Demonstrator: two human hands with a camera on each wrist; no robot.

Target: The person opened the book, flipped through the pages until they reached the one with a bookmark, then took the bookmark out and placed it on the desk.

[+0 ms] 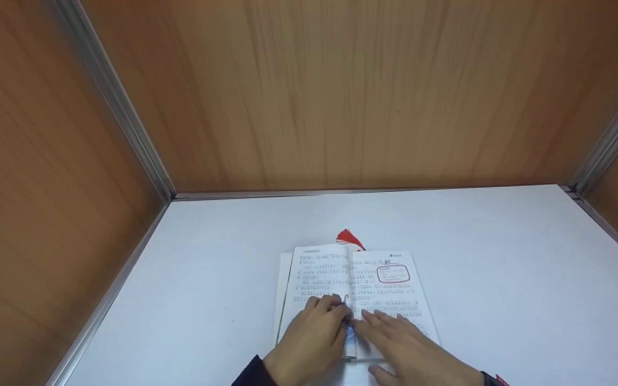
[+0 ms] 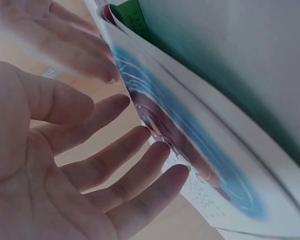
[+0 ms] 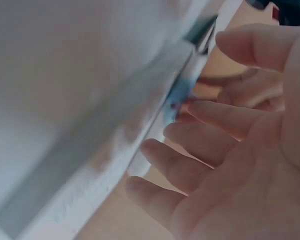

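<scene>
An open book (image 1: 389,292) with printed text lies flat on a white table (image 1: 502,268). A red tassel (image 1: 349,238) sticks out past its top edge at the spine. Both hands rest on the lower pages beside the gutter. My left hand (image 1: 314,332) lies with relaxed fingers on the left page; its fingertips (image 2: 155,150) touch a blue-patterned bookmark (image 2: 190,135). My right hand (image 1: 400,343) lies flat on the right page, its fingers (image 3: 190,170) straight against the paper. Between the two hands a strip of the blue bookmark (image 1: 350,335) shows in the gutter.
Wooden panels (image 1: 341,96) close the table in at the back and on both sides, with metal strips (image 1: 126,123) in the corners. White tabletop shows to the left, right and behind the book.
</scene>
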